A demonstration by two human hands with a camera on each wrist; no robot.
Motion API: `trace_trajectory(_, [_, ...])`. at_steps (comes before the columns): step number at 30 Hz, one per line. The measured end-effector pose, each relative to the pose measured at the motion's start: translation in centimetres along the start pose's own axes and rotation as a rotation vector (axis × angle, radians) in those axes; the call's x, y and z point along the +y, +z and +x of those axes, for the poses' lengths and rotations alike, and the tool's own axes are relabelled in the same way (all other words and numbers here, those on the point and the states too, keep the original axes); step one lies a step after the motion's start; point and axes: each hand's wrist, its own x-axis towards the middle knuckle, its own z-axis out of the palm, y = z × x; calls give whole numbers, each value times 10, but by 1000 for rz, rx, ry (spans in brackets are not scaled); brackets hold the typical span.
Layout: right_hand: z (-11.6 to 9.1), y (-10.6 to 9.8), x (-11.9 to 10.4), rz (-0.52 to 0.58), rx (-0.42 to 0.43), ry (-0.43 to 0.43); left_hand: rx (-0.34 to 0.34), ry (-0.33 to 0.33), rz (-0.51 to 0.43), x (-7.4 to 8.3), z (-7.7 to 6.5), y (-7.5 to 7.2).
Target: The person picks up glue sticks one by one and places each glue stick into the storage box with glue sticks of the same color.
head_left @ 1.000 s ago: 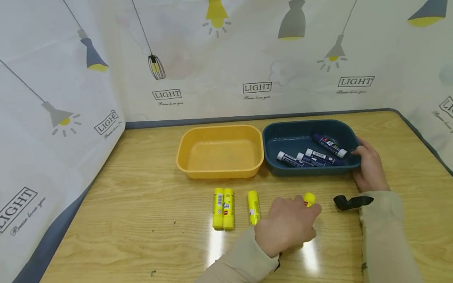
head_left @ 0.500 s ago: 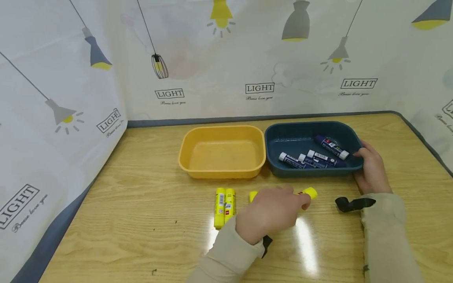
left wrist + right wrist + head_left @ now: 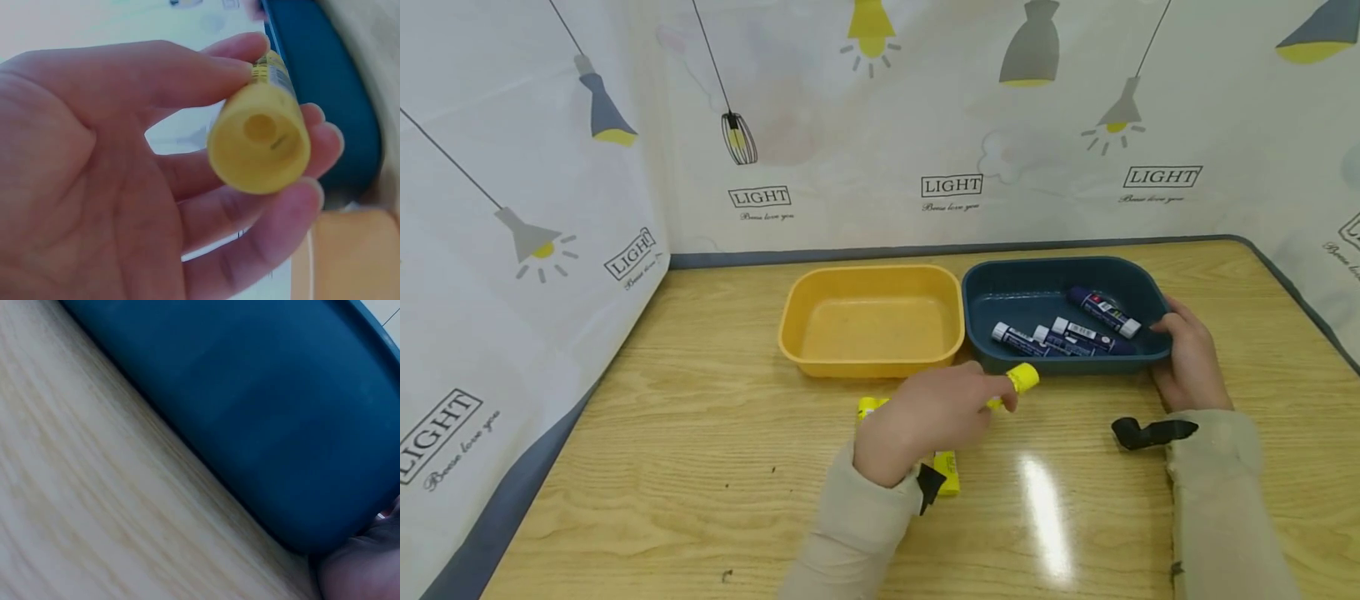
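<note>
Blue bin (image 3: 1015, 304): holds four dark glue sticks (image 3: 1102, 312) with white caps, three bunched along the near side, one near the right end.
Yellow bin (image 3: 872, 321): stands right beside the blue bin, its floor in view.
Left hand (image 3: 928, 417): thumb and fingers curled in around a yellow glue stick (image 3: 1022, 377), lifted in front of the bins; its hollow end faces the wrist camera.
Right hand (image 3: 1191, 358): wrapped around the blue bin's right end, thumb over the rim.
Table (image 3: 700, 467): other yellow glue sticks (image 3: 947, 473) lie there, partly hidden by the left hand and sleeve.
Since a second ago: the left hand has carried its stick leftward, nearer the yellow bin; the right hand has kept its hold.
</note>
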Motion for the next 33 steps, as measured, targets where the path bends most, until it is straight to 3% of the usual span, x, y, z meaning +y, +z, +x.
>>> trace_trajectory(6, [0,1,0,17,-2,-3,42,-43,-97,-19,-6,-9])
trace_trajectory(21, [-1,1,1,44,-20,-20,164,-135,-95,-54,-9,-19])
trace_trajectory(33, [-1,0,2,56,-16,-20,208,-221,-167,-74,-6,-18])
